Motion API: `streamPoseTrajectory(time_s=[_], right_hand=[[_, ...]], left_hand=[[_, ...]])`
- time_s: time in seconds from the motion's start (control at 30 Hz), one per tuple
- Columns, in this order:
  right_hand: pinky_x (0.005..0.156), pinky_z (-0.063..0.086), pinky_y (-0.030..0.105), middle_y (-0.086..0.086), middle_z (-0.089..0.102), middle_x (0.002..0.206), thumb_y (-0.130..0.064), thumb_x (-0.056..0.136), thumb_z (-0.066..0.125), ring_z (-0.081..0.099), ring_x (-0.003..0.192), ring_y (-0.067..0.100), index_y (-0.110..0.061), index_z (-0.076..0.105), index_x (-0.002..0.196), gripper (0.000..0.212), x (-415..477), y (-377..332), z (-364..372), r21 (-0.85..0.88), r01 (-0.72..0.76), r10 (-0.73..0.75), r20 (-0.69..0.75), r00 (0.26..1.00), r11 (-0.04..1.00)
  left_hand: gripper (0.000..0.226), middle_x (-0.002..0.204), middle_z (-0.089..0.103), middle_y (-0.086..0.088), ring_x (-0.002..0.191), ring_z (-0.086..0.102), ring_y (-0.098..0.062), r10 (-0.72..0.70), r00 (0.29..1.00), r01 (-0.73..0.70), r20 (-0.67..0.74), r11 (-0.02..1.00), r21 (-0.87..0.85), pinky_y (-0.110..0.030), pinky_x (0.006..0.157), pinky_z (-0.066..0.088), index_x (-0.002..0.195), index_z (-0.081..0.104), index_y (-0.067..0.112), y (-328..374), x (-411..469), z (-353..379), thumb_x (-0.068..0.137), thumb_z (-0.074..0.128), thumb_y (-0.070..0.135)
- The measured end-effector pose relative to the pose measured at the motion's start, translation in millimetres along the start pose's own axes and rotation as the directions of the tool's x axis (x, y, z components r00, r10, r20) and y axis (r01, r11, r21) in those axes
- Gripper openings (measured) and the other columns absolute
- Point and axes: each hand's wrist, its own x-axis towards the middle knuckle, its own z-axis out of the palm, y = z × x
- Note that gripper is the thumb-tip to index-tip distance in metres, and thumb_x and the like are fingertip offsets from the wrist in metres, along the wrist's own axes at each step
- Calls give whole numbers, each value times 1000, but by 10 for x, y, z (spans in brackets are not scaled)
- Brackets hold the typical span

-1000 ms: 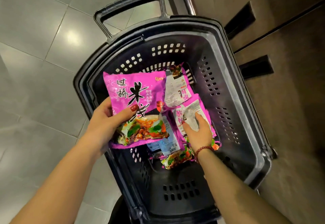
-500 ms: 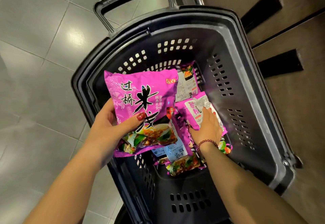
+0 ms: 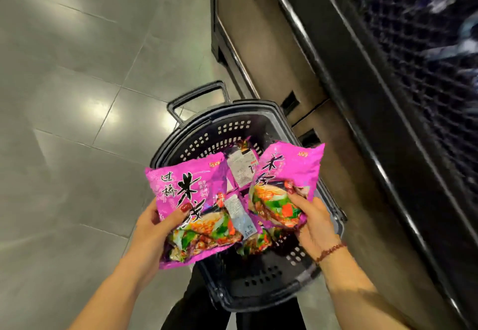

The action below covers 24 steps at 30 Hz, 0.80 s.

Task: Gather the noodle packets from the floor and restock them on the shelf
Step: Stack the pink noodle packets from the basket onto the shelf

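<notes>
Two pink noodle packets are held up over a black plastic basket (image 3: 261, 280). My left hand (image 3: 155, 228) grips one noodle packet (image 3: 191, 200) by its lower left side, thumb across the front. My right hand (image 3: 313, 221) grips a second noodle packet (image 3: 287, 182) by its lower edge, to the right of the first. More noodle packets (image 3: 241, 171) lie inside the basket below, some face down. The dark shelf edge (image 3: 362, 112) runs diagonally along the right.
The basket stands on grey floor tiles (image 3: 77, 96) with its pull handle (image 3: 196, 94) at the far end. A brown shelf base panel (image 3: 269, 52) sits right beside the basket. Dark mesh shelving (image 3: 424, 52) fills the upper right. My dark trouser leg (image 3: 196, 311) shows below.
My right hand has lifted a second packet out of the basket and turned it face up. The view has tilted up, showing the shelf at right. My left hand still holds its packet.
</notes>
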Motion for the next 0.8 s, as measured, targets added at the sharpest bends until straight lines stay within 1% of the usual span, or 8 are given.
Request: streamPoseTrajectory(time_s=[0.13,0.23,0.37,0.43,0.5,0.6,0.7,0.8], right_hand=[[67,60,38,17,71,101,-18,54,86,71,82,27,-3,64,115,67,-798,-579,269,96,23,-31,81,996,995],[61,59,34,14,73,90,-26,37,95,72,74,25,-8,71,99,69,-1326,-967,440,157,83,-104,131,986,984],[50,55,25,11,72,73,-13,53,93,70,60,18,-12,77,74,27,-1839,-1370,632,174,172,-195,125,973,970],[58,58,29,19,71,95,-19,48,96,72,71,22,-7,71,103,61,-2078,-1504,672,105,191,-207,174,963,976],[65,60,33,22,68,109,-24,52,94,72,80,26,-3,55,125,85,-2313,-1635,673,44,212,-217,206,954,976],[71,59,33,17,70,108,-26,71,82,71,88,25,-3,53,127,67,-2552,-1886,651,-34,277,-267,175,948,960],[69,56,25,3,75,97,-21,90,64,71,85,13,-15,60,112,23,-2734,-2140,634,-196,361,-346,106,932,912],[79,56,27,2,73,103,-16,84,72,69,93,13,-15,61,112,30,-2841,-2323,568,-342,447,-449,79,890,827]], left_hand=[[106,93,75,-13,76,73,-29,42,996,-45,78,998,32,-37,60,60,108,62,15,532,-616,81,16,94,57],[108,94,74,-16,76,73,-31,83,986,-94,142,993,69,-40,64,61,115,59,9,967,-994,150,20,95,45],[107,99,74,-18,77,73,-32,132,950,-158,282,985,72,-37,58,60,114,58,13,1505,-1399,325,19,97,41],[110,96,74,-18,75,73,-33,173,920,-205,352,977,55,-35,56,59,111,60,15,1749,-1580,456,13,98,45],[98,95,74,-18,75,73,-33,208,886,-255,415,965,63,-36,57,60,110,60,14,1944,-1721,609,24,99,41],[75,90,76,-12,74,74,-27,264,855,-324,447,944,63,-32,56,59,110,59,12,2126,-1815,795,46,92,35],[107,101,75,-12,87,73,-29,262,816,-374,516,919,125,-37,71,58,115,61,14,2250,-1850,1001,23,94,57],[105,104,75,-7,94,72,-29,283,779,-411,560,904,115,-47,89,52,115,61,20,2359,-1907,1229,23,92,62]])
